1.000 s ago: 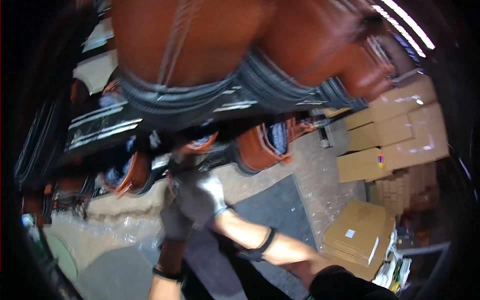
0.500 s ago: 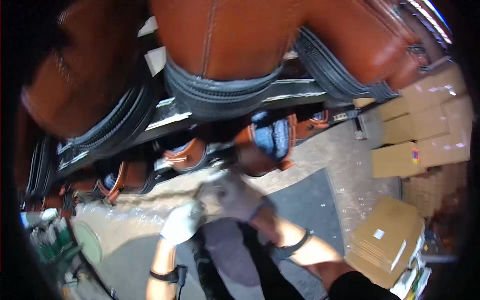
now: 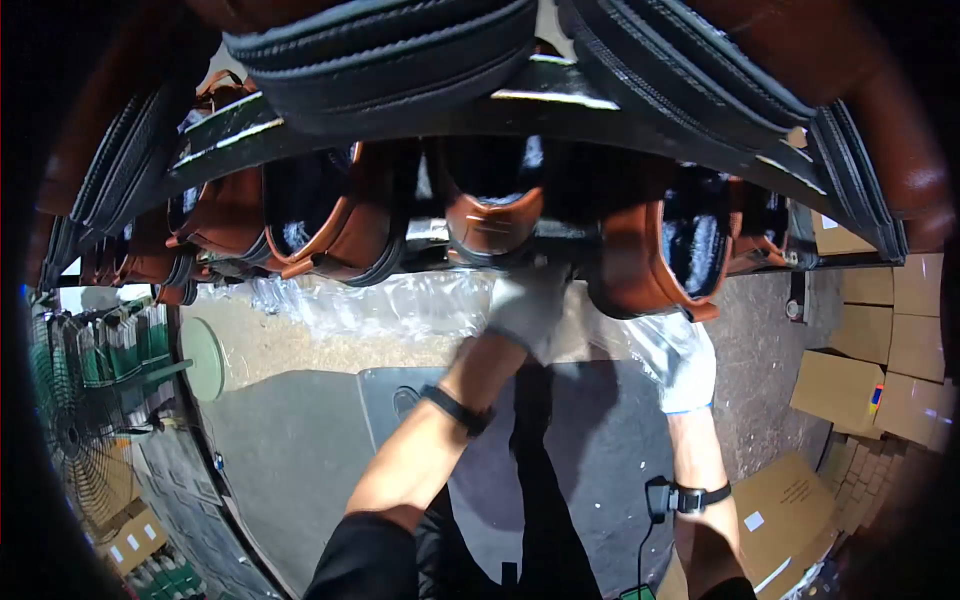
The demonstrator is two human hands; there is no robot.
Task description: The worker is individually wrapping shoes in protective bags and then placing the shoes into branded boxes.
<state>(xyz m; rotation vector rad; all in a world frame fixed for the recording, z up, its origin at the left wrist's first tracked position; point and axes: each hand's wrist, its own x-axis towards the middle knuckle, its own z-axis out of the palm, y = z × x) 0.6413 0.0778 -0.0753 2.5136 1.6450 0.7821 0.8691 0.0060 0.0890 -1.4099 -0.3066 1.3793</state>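
Brown leather boots with dark soles and fluffy dark lining stand in rows on a dark rack. My left hand [image 3: 525,308], in a whitish glove, reaches up beneath a middle boot [image 3: 492,222]; its fingers are blurred in shadow. My right hand [image 3: 688,362], also gloved, is just below another boot [image 3: 632,250] to the right. Its fingers stretch up and left, with the tips partly behind that boot's lower end. Whether either hand touches a boot cannot be made out. Another boot [image 3: 372,232] sits left of the middle one.
Larger in view, an upper row of boots [image 3: 400,75] overhangs my hands on a dark rack bar [image 3: 420,138]. Clear plastic sheeting [image 3: 380,305] lies behind a dark mat [image 3: 285,430]. Cardboard boxes [image 3: 840,390] are stacked at right. A wire-guarded fan [image 3: 72,420] stands at left.
The view has swung and levelled, and the boots fill less of it. My hands, close together before, are now apart: the left under the middle boot, the right below the boot at right.
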